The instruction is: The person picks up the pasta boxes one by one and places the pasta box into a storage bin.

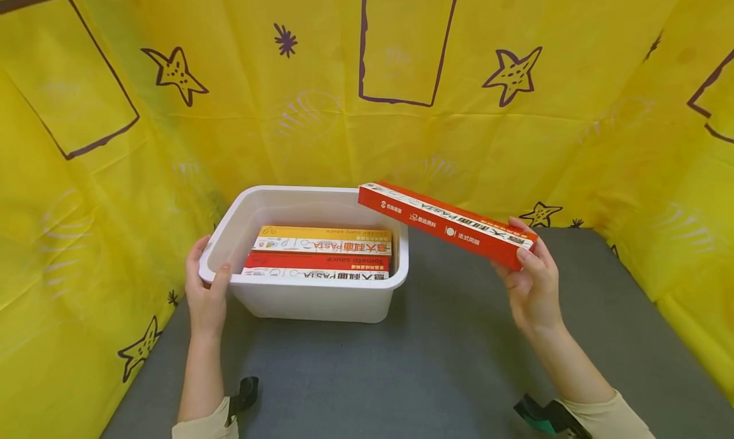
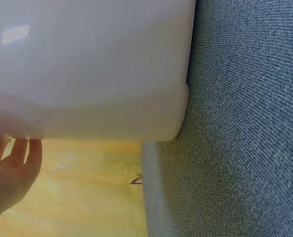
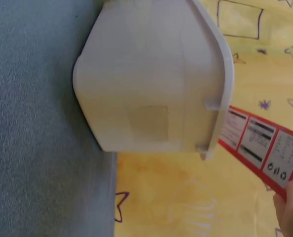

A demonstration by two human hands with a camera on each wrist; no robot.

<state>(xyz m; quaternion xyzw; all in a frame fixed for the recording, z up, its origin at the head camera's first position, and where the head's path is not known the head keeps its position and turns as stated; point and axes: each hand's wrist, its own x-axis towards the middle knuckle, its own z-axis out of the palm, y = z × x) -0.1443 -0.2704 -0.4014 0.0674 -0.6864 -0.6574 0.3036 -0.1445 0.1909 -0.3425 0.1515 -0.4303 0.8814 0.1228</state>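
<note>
On the grey table [image 1: 436, 362] stands a white bin [image 1: 321, 302] holding two pasta boxes [image 1: 321, 254] laid flat, side by side. The left hand [image 1: 206, 292] grips the bin's left rim, thumb inside, fingers curled round the outer wall. The right hand [image 1: 530, 286] pinches one end of a red box [image 1: 444, 222], held tilted in the air, far end over the bin's right rim.
</note>
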